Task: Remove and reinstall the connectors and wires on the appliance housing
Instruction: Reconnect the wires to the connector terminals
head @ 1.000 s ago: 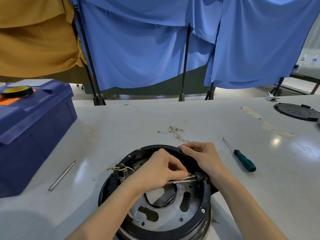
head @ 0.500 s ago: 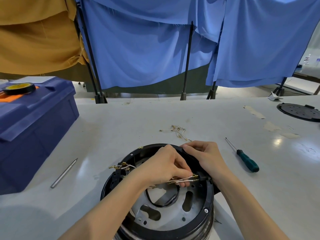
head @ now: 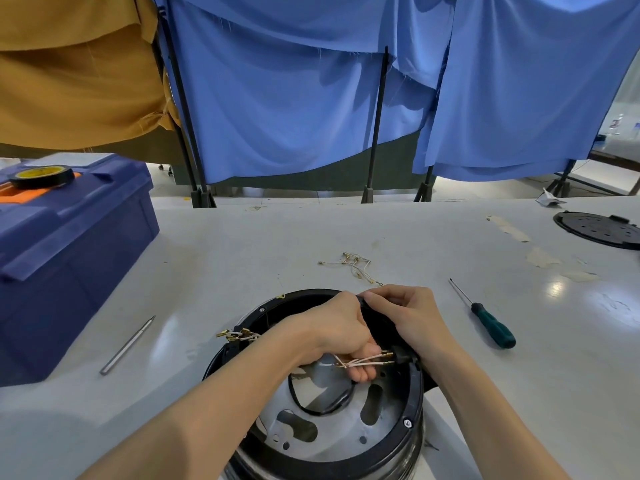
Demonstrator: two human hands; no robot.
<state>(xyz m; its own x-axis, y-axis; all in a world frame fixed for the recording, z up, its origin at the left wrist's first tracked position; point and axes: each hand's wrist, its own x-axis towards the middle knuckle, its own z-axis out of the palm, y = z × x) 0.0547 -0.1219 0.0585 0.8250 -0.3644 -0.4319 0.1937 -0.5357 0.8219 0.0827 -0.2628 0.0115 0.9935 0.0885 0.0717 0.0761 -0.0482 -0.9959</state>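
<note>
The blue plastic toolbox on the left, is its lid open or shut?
Shut. The lid of the blue plastic toolbox lies flat on its body, and a black tape roll rests on top.

Your left hand point(head: 341, 336) pinches the pale wires point(head: 372, 360) (brass tips just beyond your fingertips) inside the black housing point(head: 414, 400), whose far rim your right hand point(head: 414, 317) grips.

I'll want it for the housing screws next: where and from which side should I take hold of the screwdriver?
Grip the screwdriver by its thick green handle, not the thin shaft. It lies flat on the table, right of the housing, with the handle end nearer you. Probably best to come down from above with the right hand, fingers across the handle.
</note>
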